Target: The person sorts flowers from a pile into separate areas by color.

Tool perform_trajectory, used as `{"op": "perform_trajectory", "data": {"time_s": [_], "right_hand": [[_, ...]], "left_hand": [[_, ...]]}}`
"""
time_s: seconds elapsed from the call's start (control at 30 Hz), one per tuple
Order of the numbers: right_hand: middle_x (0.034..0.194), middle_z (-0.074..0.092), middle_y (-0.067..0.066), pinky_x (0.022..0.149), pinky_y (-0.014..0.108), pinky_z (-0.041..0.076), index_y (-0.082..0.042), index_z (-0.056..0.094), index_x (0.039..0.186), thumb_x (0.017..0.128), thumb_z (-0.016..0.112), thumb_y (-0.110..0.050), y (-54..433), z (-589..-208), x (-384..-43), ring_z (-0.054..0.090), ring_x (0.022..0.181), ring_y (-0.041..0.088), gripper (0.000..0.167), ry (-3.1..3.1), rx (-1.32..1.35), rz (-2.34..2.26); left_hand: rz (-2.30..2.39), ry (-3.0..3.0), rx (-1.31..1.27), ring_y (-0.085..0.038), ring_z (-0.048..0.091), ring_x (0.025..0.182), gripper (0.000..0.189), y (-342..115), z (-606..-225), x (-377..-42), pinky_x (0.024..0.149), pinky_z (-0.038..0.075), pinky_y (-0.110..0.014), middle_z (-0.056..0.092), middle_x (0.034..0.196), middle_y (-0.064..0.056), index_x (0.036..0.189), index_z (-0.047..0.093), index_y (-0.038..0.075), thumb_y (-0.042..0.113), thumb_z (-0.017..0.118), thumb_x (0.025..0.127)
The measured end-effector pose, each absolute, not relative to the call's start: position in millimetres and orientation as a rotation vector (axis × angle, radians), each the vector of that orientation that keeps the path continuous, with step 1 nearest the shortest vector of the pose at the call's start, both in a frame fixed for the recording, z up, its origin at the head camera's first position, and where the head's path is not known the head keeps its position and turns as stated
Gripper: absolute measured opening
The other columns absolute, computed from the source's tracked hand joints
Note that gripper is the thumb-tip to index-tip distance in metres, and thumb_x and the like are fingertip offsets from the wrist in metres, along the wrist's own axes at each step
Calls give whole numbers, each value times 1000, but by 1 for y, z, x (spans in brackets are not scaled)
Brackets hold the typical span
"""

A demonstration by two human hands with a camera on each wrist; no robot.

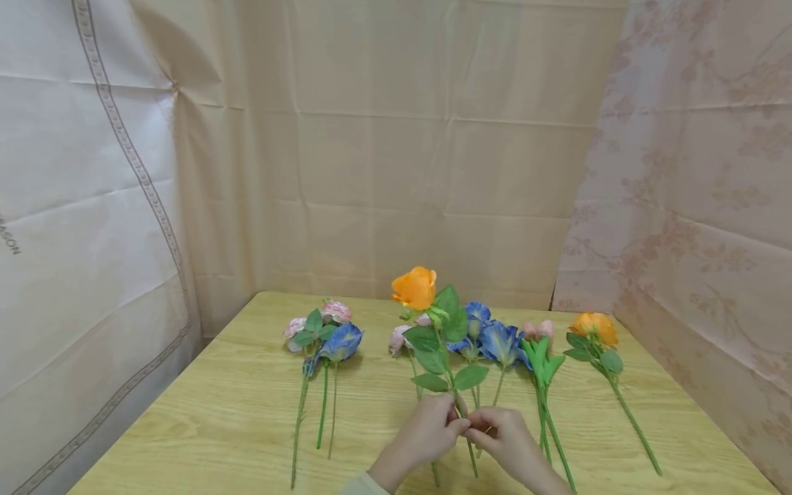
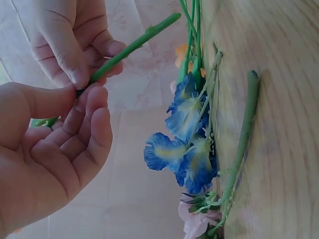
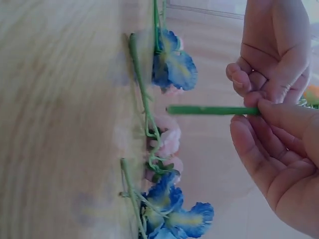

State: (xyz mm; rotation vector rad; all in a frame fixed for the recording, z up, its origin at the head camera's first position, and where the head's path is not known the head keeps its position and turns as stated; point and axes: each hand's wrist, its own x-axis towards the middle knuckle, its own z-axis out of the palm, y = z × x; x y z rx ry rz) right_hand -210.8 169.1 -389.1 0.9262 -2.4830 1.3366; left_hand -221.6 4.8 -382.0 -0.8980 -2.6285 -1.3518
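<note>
An orange artificial rose (image 1: 414, 287) with green leaves stands upright above the table, its bloom at the top. My left hand (image 1: 430, 430) pinches its green stem between thumb and fingers. Close against it, my right hand (image 1: 507, 440) pinches the same stem. The stem's lower end (image 2: 149, 37) sticks out past both hands in the left wrist view. Behind the held rose lie blue irises (image 1: 502, 342) and a pale pink flower (image 1: 399, 340), partly hidden by its leaves.
Pink tulips (image 1: 541, 364) and another orange rose (image 1: 592, 330) lie to the right on the wooden table (image 1: 204, 419). On the left lie pink flowers (image 1: 337, 311) and a blue iris (image 1: 342, 342). Beige cloth (image 1: 402, 165) hangs behind, patterned cloth (image 1: 699, 206) at right.
</note>
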Motion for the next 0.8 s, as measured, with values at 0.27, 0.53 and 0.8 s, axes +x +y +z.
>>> {"op": "perform_trajectory", "data": {"time_s": [0.27, 0.53, 0.8], "right_hand": [[71, 62, 4, 52, 21, 48, -1, 65, 83, 80, 60, 3, 168, -392, -208, 57, 65, 6, 6, -2494, 721, 1348], [63, 56, 0, 49, 20, 48, 2, 62, 75, 76, 61, 10, 178, -384, -210, 55, 56, 6, 8, -2373, 443, 1321], [68, 60, 8, 49, 22, 49, 10, 62, 84, 77, 61, 9, 203, -377, -223, 58, 57, 15, 8, -2489, 204, 1276]], "left_hand": [[-1223, -2650, -937, 0, 38, 43, 14, 7, -381, -220, 41, 33, -17, 45, 54, 11, 87, 58, 6, 19, 55, 90], [-1116, -2644, -1056, 3, 40, 49, 6, 6, -386, -221, 46, 36, -13, 48, 59, 13, 84, 63, 8, 12, 58, 86], [-982, -2652, -1129, 5, 41, 51, 7, 4, -390, -222, 49, 35, -11, 49, 60, 15, 80, 63, 12, 15, 59, 85]]}}
